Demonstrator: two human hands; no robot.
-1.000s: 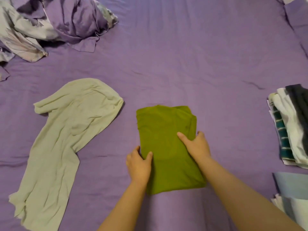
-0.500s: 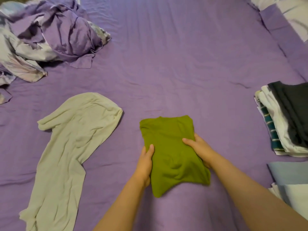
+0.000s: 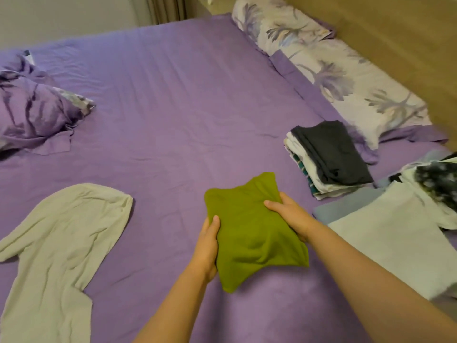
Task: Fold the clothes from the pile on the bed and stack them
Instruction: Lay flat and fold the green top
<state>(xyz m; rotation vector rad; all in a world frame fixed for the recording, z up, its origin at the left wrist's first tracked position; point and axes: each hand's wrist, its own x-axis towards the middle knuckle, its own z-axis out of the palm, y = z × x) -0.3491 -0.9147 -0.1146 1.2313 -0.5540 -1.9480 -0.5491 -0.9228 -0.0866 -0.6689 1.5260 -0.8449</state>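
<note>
A folded olive-green garment [image 3: 249,229] is lifted a little off the purple bed sheet [image 3: 173,115]. My left hand [image 3: 206,246] grips its left edge, thumb on top. My right hand [image 3: 289,216] grips its right edge, thumb on top and fingers hidden underneath. To the right stands a stack of folded clothes [image 3: 329,159] topped by a dark grey piece. A pale cream garment [image 3: 57,246] lies unfolded on the left.
A second stack with a white folded piece [image 3: 393,233] and a black-and-white patterned one [image 3: 440,181] sits at the right edge. Floral pillows [image 3: 341,70] line the wooden headboard. A crumpled purple duvet [image 3: 34,112] lies at the far left.
Both hands closed on the green garment's sides and lifted it off the sheet, moving it slightly right. The view swung up and right, showing pillows and both stacks.
</note>
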